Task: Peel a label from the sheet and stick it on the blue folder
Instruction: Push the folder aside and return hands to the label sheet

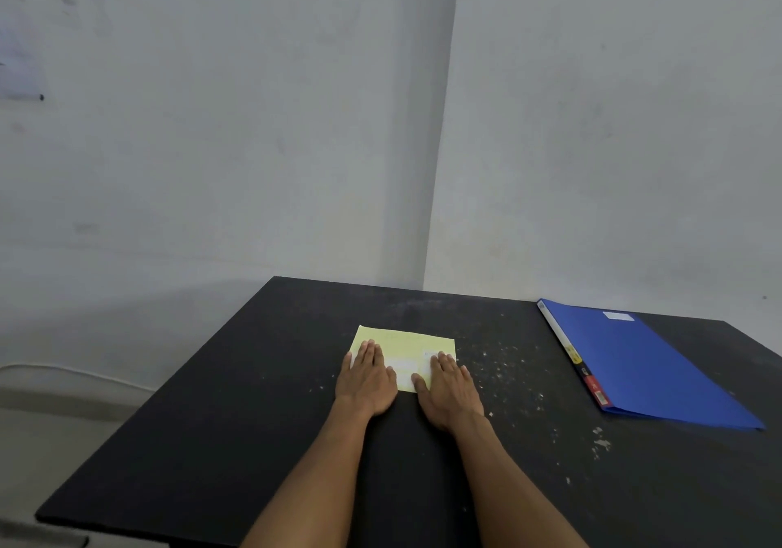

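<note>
A pale yellow label sheet (404, 342) lies flat in the middle of the black table (237, 412), with white labels (402, 366) on its near part. My left hand (367, 378) rests palm down on the sheet's left side, fingers together. My right hand (448, 389) lies palm down on its right side, thumb on the near edge. Neither hand holds anything. The blue folder (647, 365) lies shut at the right of the table, well apart from both hands, with a white label (618, 316) near its far end.
White specks and scuffs (508, 361) dot the table between the sheet and the folder. Grey walls (254, 124) stand right behind the table, meeting in a corner. The table's left edge (161, 387) drops to the floor.
</note>
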